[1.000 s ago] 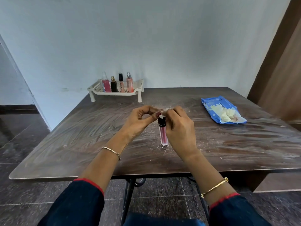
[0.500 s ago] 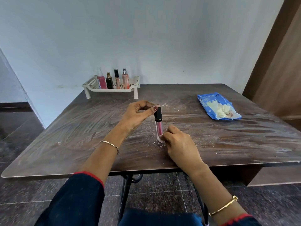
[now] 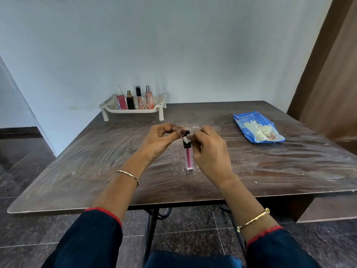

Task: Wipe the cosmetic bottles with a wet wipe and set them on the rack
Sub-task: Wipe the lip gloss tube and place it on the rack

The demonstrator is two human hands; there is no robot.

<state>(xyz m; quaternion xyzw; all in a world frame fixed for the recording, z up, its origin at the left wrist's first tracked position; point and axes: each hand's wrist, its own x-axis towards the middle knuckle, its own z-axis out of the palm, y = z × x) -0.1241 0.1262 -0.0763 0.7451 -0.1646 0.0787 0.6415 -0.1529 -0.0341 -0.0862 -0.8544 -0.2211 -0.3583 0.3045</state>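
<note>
Lip gloss tube [image 3: 188,159], pink with a black cap, stands upright near the middle of the worktop [image 3: 77,171], its base seemingly resting on the surface amid a scatter of white specks. The left hand [image 3: 162,140] holds it from the left, its fingers [image 3: 179,132] curled, with thumb and forefinger pinching the top of the cap. The right hand [image 3: 210,149] comes in from the other side, its fingers [image 3: 197,134] pinching a small bunched wet wipe [image 3: 187,138] against the cap. At the back left of the worktop, against the wall, sits a white footed rack [image 3: 133,111] holding four upright bottles in a row: a pink bottle [image 3: 121,101], a dark bottle [image 3: 130,102] with a gold top, a slim black-capped tube [image 3: 138,99] and a peach spray bottle [image 3: 149,100]. Well to the right lies an open blue wipe pack [image 3: 245,122] with pale wipes showing. Whitish streaks cover the dark worktop.
</note>
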